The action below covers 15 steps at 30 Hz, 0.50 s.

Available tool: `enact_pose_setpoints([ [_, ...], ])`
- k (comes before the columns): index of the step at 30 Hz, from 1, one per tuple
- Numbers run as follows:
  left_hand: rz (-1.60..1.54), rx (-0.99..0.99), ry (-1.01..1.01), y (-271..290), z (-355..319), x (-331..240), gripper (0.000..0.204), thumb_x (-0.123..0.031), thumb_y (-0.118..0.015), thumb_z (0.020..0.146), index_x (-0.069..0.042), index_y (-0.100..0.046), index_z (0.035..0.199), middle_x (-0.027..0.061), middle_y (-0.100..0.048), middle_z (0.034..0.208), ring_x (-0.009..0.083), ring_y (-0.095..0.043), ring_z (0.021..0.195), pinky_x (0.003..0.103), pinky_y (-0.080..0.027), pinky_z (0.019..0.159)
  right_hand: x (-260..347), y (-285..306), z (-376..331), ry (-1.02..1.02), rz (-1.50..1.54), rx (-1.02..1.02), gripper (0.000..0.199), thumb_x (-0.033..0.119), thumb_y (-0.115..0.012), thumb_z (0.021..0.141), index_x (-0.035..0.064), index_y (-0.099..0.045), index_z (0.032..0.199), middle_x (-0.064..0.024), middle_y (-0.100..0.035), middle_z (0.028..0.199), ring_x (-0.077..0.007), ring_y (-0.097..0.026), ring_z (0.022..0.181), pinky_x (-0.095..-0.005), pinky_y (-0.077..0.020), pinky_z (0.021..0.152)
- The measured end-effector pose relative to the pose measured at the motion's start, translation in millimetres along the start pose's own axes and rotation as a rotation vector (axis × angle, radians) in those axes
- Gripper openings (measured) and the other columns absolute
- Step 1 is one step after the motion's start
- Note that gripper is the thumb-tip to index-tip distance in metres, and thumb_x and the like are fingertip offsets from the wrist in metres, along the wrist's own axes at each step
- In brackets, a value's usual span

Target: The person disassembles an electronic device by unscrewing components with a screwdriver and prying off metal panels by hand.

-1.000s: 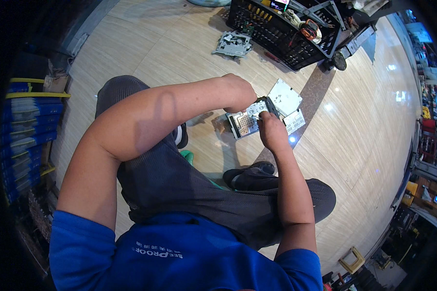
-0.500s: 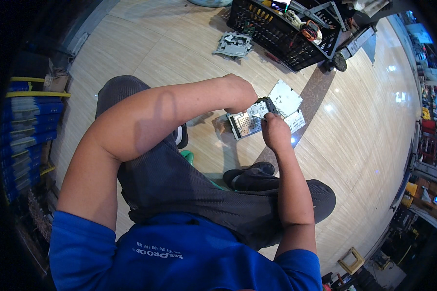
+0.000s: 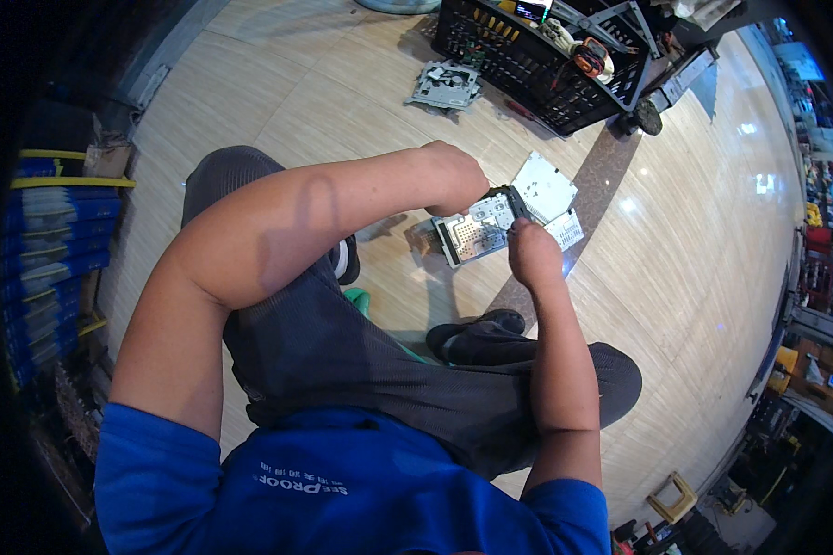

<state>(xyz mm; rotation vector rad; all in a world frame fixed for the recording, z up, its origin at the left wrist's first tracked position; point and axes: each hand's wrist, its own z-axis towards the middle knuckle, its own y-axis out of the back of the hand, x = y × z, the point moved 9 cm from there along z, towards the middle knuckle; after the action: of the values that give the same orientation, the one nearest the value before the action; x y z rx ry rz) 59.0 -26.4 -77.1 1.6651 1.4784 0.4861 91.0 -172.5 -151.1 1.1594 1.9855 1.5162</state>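
In front of my crossed legs, a silver metal device chassis (image 3: 477,237) with perforated plates and black end parts sits tilted at floor level. My left hand (image 3: 457,181) curls over its far left edge, closed on it, with the fingertips mostly hidden. At the right edge of the chassis is my right hand (image 3: 535,252), its fingers pinched together by the black end part (image 3: 516,201); what they grip, if anything, is too small to make out. A flat pale metal plate (image 3: 544,188) lies just beyond, and a slotted metal piece (image 3: 566,231) shows beside my right hand.
A black plastic crate (image 3: 537,79) full of tools and cables stands at the far side. Next to it lies a loose metal mechanism (image 3: 444,86). Blue boxes (image 3: 65,231) are stacked on the left; a yellow stool (image 3: 671,497) is at the lower right.
My right hand has shifted slightly to the right and away from the middle of the chassis, uncovering more of its top. My left hand has hardly moved.
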Motion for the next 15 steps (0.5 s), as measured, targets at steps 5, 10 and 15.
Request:
enact_pose_setpoints([
  [5,0.012,-0.003,-0.002,1,1,1,0.032,-0.029,-0.073,0.092,-0.004,-0.069,0.111,0.018,-0.073,0.108,0.0351,-0.07,0.106,0.047,-0.057,0.086,-14,88,-17,-0.069,0.47,-0.28,0.022,0.019,-0.056,0.101,-0.0006,-0.063,0.109,-0.0212,-0.071,0.091,-0.0386,-0.071,0.083,-0.0456,-0.0553,0.073],
  [10,0.035,0.038,0.002,-5,6,-3,0.032,-0.029,-0.073,0.092,-0.006,-0.068,0.113,0.017,-0.073,0.107,0.0348,-0.071,0.105,0.047,-0.057,0.085,23,170,-90,0.367,1.568,-0.403,0.023,0.022,-0.057,0.104,0.0068,-0.053,0.121,-0.0054,-0.059,0.078,-0.0174,-0.058,0.065,-0.0307,-0.0499,0.062],
  [15,0.045,0.061,-0.006,-12,13,-10,0.031,-0.028,-0.073,0.092,-0.006,-0.067,0.113,0.0169,-0.073,0.106,0.035,-0.07,0.105,0.047,-0.056,0.085,78,202,-156,0.679,1.735,-0.334,0.019,0.034,-0.056,0.106,0.0155,-0.053,0.109,-0.0055,-0.06,0.071,-0.0171,-0.057,0.048,-0.0292,-0.0471,0.046],
])
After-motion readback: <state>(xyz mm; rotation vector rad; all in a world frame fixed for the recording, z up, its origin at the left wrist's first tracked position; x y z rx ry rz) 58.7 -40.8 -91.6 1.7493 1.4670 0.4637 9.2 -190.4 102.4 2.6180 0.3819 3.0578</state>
